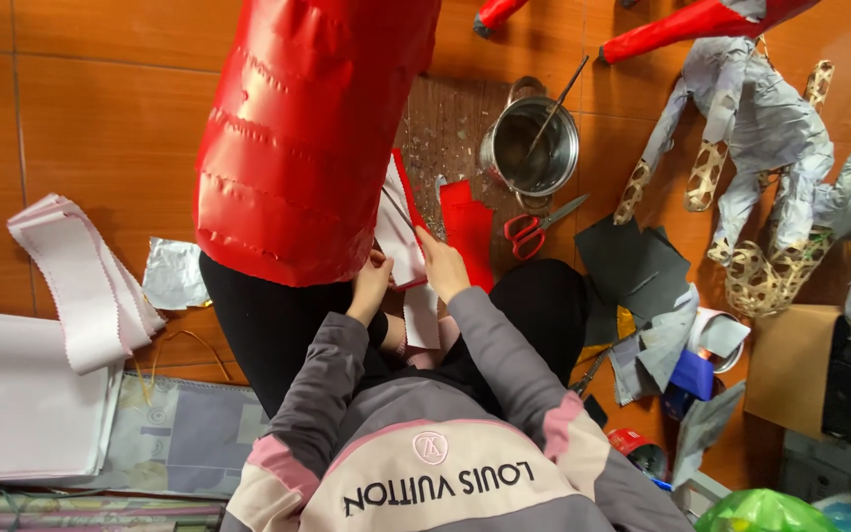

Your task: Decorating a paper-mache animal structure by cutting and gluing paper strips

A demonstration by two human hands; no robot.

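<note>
The floor holds one large red paper-covered form at eleven o'clock, one metal pot at one o'clock, one pair of red-handled scissors just below it, and two hands at centre.

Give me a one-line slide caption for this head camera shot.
Seated on the floor, both hands, left hand and right hand, press a red-and-white paper strip against a large red form.
</note>
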